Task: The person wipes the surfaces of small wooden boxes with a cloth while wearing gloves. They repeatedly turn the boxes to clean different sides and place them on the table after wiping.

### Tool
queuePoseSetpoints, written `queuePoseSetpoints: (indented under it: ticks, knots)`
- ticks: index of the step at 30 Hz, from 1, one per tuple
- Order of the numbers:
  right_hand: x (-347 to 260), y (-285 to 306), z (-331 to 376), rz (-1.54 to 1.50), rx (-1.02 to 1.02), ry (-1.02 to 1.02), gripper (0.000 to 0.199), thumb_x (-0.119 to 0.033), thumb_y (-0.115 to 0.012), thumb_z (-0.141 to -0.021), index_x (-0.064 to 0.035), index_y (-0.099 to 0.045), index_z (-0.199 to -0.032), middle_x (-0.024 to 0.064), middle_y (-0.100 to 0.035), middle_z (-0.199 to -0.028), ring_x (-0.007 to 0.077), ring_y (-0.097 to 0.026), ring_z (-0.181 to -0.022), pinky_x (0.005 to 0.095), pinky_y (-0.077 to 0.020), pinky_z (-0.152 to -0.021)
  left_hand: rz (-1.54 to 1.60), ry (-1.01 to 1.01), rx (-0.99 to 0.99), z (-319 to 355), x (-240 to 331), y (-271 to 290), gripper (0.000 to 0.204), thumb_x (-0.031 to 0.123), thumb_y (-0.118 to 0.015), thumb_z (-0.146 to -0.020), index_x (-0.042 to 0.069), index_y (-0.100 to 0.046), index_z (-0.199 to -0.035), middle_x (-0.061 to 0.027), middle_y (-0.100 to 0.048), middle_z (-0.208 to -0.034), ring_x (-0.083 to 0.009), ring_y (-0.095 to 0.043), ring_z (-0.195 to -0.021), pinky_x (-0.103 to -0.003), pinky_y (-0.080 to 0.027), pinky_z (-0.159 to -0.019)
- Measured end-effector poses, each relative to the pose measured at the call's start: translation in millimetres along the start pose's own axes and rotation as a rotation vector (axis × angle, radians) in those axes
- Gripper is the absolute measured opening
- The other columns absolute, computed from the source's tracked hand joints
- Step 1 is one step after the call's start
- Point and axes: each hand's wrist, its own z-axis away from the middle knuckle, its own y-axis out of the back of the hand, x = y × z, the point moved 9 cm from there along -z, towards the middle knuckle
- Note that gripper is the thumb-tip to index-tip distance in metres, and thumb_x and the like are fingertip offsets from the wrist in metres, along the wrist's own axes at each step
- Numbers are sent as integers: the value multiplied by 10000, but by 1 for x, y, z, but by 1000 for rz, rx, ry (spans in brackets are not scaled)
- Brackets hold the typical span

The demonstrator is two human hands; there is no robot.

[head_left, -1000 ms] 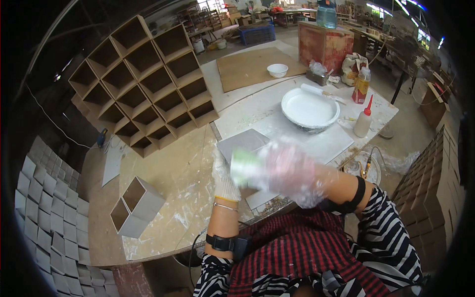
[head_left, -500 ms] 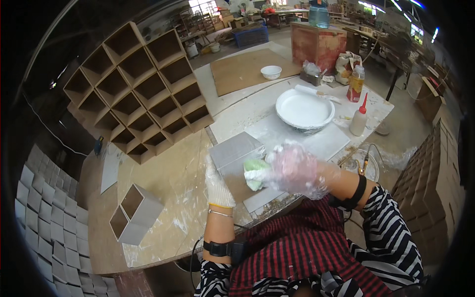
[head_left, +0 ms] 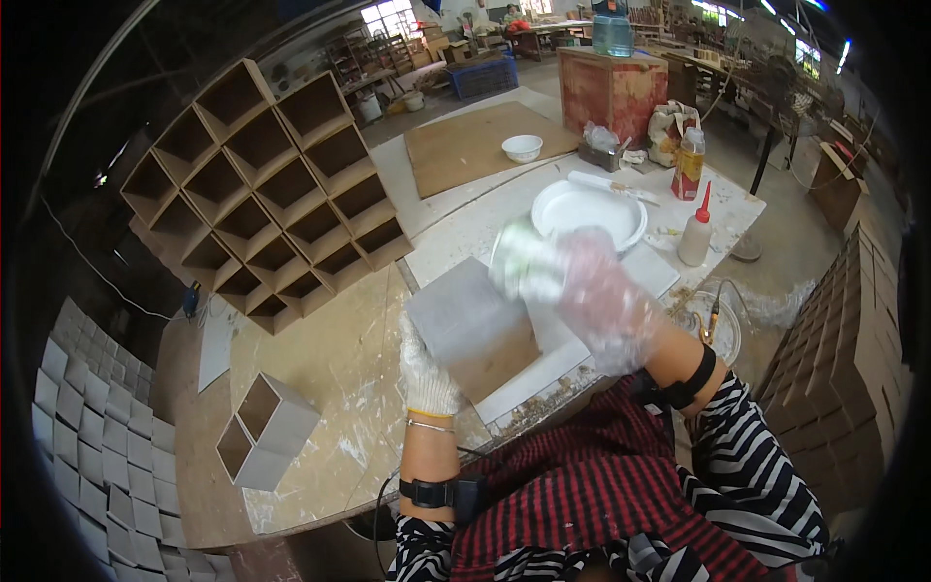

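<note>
The fingers of the right hand (head_left: 603,291), under a loose clear plastic cover, are blurred, but they are closed around a green and white sponge (head_left: 529,264). Those of the left hand (head_left: 429,378), in a white knitted glove, lie along the left side of a box (head_left: 473,315); whether they wrap its edge or only press on it, I cannot tell.

The box lies to the left of the sponge and nearer the person's body. The sponge is at its far right corner, and the blur hides whether the two touch. The left hand is the nearer one, in contact with the box, so the box sits between both hands. Its visible surface seems longer from far left to near right than across, slanting to the forearms, grey over the far part and bare brown at the near end.

Beyond the sponge, farther out and to the right, stands a white basin (head_left: 644,226), partly behind the right hand. A pale flat board (head_left: 652,273) shows to the right of the box. On the bench (head_left: 339,417), well to the left, is a small box with two compartments (head_left: 278,444), and past it a large brown rack of cubbyholes (head_left: 308,260).
</note>
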Motion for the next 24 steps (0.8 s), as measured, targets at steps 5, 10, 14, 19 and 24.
queuePoseSetpoints:
  ticks: [5,10,14,19,24]
  knots:
    - [46,3,8,-407,-40,-417,346,-319,-548,-978,-68,-649,-1193,70,-668,-909,161,-587,-736,305,-487,-672,-10,-85,-102,0,8,3,524,390,-482,-1008,-25,-525,-1324,-165,-577,-1324,-314,-547,-1218,-459,-442,-1051]
    - [36,-22,27,-787,-6,-745,352,-151,-534,-958,-29,-575,-1285,107,-644,-1075,213,-610,-942,307,-498,-818,25,-121,-297,-10,-6,-5,432,265,-504,-982,-14,-535,-1310,-192,-581,-1310,-336,-564,-1203,-466,-452,-1048]
    - [36,-51,43,-807,-71,-692,363,-82,-531,-972,-15,-538,-1329,100,-644,-1193,163,-627,-1037,282,-513,-874,-45,-108,-123,-13,-11,16,436,264,-534,-978,-15,-526,-1312,-170,-591,-1290,-325,-580,-1173,-453,-463,-1033]
    - [36,-46,61,-898,152,-544,342,-130,-561,-983,-14,-565,-1304,45,-643,-1143,77,-599,-962,256,-506,-822,-556,-492,-203,27,3,-32,388,186,-609,-951,2,-519,-1281,-113,-612,-1203,-260,-613,-1083,-400,-524,-941]
    - [30,-58,65,-963,73,-761,351,-160,-601,-962,-15,-586,-1282,33,-668,-1062,82,-615,-883,252,-514,-762,104,-100,-106,-19,-16,34,322,124,-531,-968,27,-521,-1275,-128,-611,-1178,-249,-621,-1041,-365,-549,-840]
